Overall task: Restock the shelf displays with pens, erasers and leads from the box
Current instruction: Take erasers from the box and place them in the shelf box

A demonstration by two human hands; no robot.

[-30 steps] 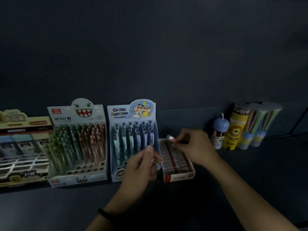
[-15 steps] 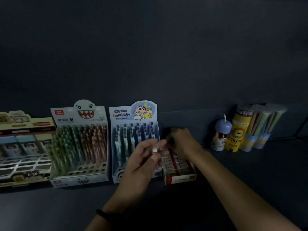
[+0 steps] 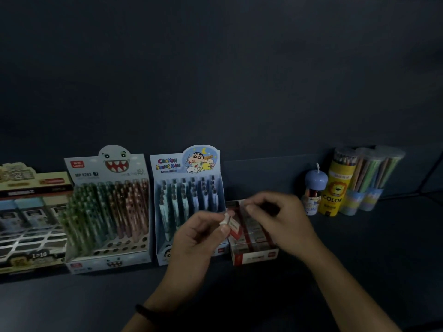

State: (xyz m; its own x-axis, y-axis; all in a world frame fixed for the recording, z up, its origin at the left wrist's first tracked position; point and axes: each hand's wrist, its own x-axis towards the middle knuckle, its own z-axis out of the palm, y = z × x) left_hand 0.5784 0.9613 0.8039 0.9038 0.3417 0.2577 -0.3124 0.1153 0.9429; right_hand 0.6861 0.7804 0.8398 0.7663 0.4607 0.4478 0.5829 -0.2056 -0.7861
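One eraser [image 3: 232, 223] pinched between left fingers [image 3: 223, 229].

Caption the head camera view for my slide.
Left hand pinches an eraser; right hand hovers over the red eraser box beside a pen display.

The blue pen display [image 3: 189, 195] reads "CRAYON SHINCHAN" on its header card, the monster-faced pen display [image 3: 107, 212] at its 9 o'clock carries "MP 8283" beneath a blurred red tag, the leftmost display [image 3: 31, 224] farther toward 9 o'clock shows "1=10" on its front, and the yellow pencil tube [image 3: 333, 188] at 3 o'clock says "COLOR".
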